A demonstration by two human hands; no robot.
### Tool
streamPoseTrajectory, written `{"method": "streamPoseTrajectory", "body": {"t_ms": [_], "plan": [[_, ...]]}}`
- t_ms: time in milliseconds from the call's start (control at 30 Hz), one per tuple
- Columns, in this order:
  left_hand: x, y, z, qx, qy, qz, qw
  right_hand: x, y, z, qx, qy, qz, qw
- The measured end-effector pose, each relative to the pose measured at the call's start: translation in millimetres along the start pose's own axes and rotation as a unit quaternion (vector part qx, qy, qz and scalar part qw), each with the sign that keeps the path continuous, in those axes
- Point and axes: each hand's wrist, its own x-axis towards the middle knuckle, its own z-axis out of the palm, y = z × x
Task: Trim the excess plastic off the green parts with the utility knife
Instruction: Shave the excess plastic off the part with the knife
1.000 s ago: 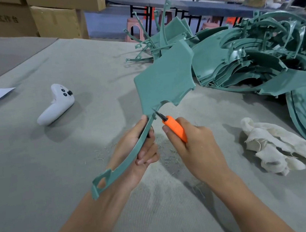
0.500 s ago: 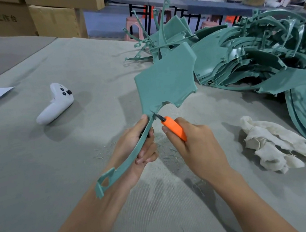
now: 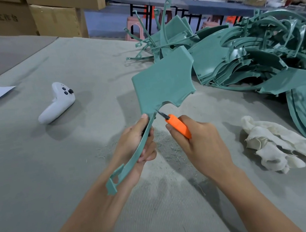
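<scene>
Head view: over the last second little has moved. The green part (image 3: 164, 83) has swung a touch more upright, its hooked tail end shifting toward 3 o'clock, while the blade tip of the utility knife (image 3: 178, 127) stays set in the notch where the thin stem meets the flat panel. That suggests the trim at this corner is still under way, not finished.

The left hand (image 3: 133, 149) grips the stem, thumb laid along it and fingers curled behind, holding the part clear of the desk (image 3: 37, 174). The right hand (image 3: 198, 144) is wrapped round the knife's orange handle, forefinger alongside.

The part is matte, finely grained plastic: a flat many-sided panel with scalloped lower corners, then a narrow curved strap ending in an open triangular loop. The short blade looks dark and metallic. Pale shavings (image 3: 172, 153) litter the coarse grey felt-like desk cover below the hands.

At 2 o'clock lies a tangled pile of green parts (image 3: 258, 55); at 3 o'clock a crumpled white cloth (image 3: 272, 143); at 10 o'clock a smooth white controller (image 3: 56, 105).
</scene>
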Motion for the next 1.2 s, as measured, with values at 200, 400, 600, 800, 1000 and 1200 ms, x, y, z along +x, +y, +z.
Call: {"method": "streamPoseTrajectory", "body": {"t_ms": [200,400,600,800,1000,1200], "plan": [[-1.4,-0.1,-0.8,0.006,0.000,0.003,1.000,1.3,9.7,-3.0,-0.001,0.014,0.034,0.999],[-0.7,0.4,-1.9,0.017,0.013,0.015,1.000,-2.6,3.1,1.6,0.011,-0.021,0.006,1.000],[-0.6,2.0,-0.7,0.020,0.013,0.021,0.999,-1.9,1.6,2.9,0.045,-0.009,0.007,0.999],[0.1,1.8,-0.3,0.005,0.003,0.008,1.000,-2.8,3.2,4.8,0.059,-0.021,0.001,0.998],[-0.6,0.3,-2.5,0.000,-0.013,0.005,1.000,-1.8,4.6,4.5,0.045,-0.012,0.003,0.999],[-1.2,0.2,-1.1,0.013,-0.017,0.006,1.000,-0.8,5.4,2.5,0.044,0.004,0.010,0.999]]}}
